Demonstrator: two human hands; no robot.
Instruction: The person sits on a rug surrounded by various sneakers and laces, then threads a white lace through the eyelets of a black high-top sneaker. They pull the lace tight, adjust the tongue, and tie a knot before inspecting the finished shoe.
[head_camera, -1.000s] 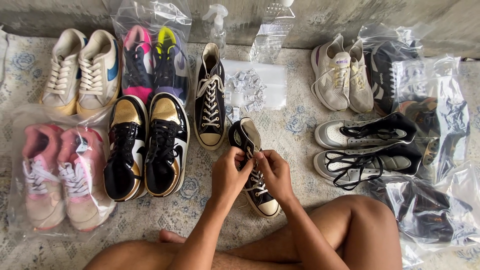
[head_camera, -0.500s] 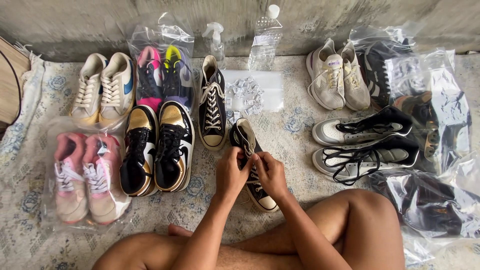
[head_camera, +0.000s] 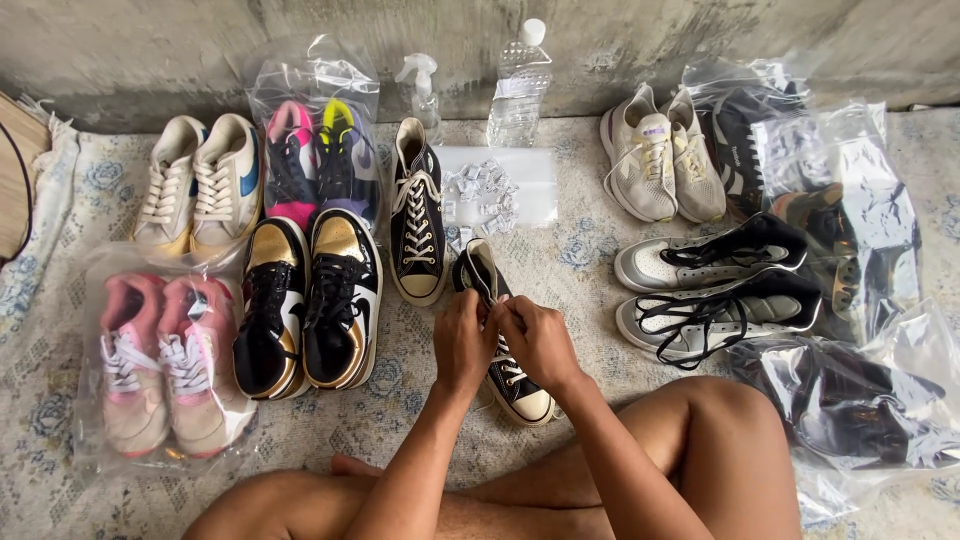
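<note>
A black high-top canvas sneaker (head_camera: 520, 392) with a white toe cap and white laces lies on the patterned cloth in front of me. My left hand (head_camera: 463, 340) and my right hand (head_camera: 536, 340) meet over its middle, fingers pinching the white laces. Its upper part shows above my hands; the middle is hidden under them. Its matching black high-top (head_camera: 417, 225) stands just to the left, laced, toe toward me.
Black-and-gold sneakers (head_camera: 310, 305), pink pair in a bag (head_camera: 165, 365), cream pair (head_camera: 198, 185) and bagged pink-and-purple pair (head_camera: 318, 165) lie left. Spray bottle (head_camera: 422, 88), water bottle (head_camera: 520, 85), bag of small packets (head_camera: 490, 190) stand behind. Grey-black sneakers (head_camera: 715, 290), beige pair (head_camera: 660, 165), bagged shoes (head_camera: 850, 395) lie right. My bare knee (head_camera: 715, 440) is below.
The view has shifted so everything sits further right in frame. My hands stay on the laces of the black sneaker, with only small finger movement.
</note>
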